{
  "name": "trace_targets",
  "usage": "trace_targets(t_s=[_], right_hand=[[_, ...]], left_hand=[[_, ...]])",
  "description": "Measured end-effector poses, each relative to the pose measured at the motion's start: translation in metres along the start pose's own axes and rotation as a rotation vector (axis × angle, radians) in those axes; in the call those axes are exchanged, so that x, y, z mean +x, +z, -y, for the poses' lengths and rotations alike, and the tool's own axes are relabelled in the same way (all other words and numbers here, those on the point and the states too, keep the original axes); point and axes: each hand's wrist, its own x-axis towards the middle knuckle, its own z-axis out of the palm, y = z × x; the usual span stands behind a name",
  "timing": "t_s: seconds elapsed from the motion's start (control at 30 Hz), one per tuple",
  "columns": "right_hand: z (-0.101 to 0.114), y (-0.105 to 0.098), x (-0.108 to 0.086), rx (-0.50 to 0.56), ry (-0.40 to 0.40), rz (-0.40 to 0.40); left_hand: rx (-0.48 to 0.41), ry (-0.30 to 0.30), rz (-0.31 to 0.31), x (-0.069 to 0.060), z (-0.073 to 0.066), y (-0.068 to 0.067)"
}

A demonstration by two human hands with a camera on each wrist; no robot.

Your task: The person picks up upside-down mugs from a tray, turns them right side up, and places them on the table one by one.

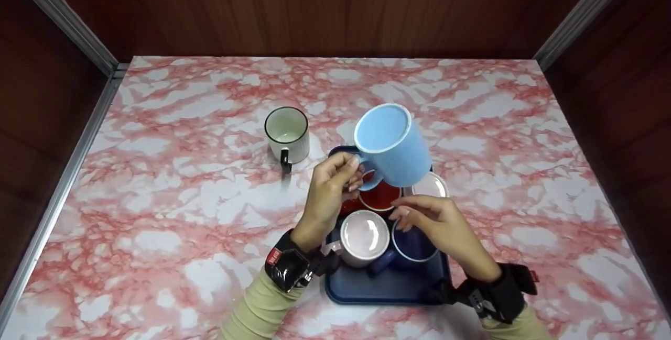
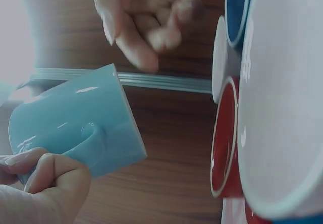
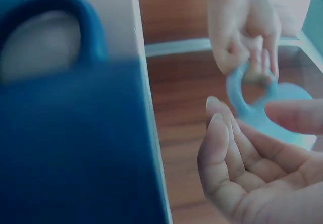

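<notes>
From where I stand, the person's left hand point(image 1: 326, 193) pinches the handle of a light blue mug point(image 1: 406, 159) between thumb and fingers, holding it tilted in the air above the far part of a dark blue tray point(image 1: 388, 290). The right hand point(image 1: 443, 225) grips nothing; its fingers bend loosely, the thumb a little apart from them, over a dark blue mug point(image 1: 414, 245) on the tray. Beside that one sits a white mug point(image 1: 365, 232), with a red mug point(image 1: 380, 198) and a second white mug point(image 1: 431, 185) behind them, partly hidden. Off the tray, to the left, a pale green mug point(image 1: 293, 147) with a black rim and handle stands upright on the red-and-white marbled table point(image 1: 173, 183).
</notes>
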Motion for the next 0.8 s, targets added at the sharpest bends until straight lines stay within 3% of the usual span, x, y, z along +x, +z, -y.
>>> trace_targets(t_s=[0.2,0.37,0.5,0.67,0.8], right_hand=[[-0.002,0.021,0.004,0.061,0.061,-0.048],[-0.001,0.031,0.006,0.180,0.070,-0.081],[0.000,0.034,0.006,0.206,0.070,-0.126],[-0.002,0.036,0.006,0.230,0.051,-0.159],[-0.002,0.036,0.005,0.263,-0.017,-0.153]], left_hand=[[-0.094,-0.037,0.019,-0.004,0.001,0.006],[-0.155,-0.066,0.028,-0.006,0.003,0.010],[-0.193,-0.078,0.027,-0.008,0.005,0.014],[-0.234,-0.087,0.034,-0.009,0.006,0.018],[-0.272,-0.088,0.043,-0.010,0.008,0.021]])
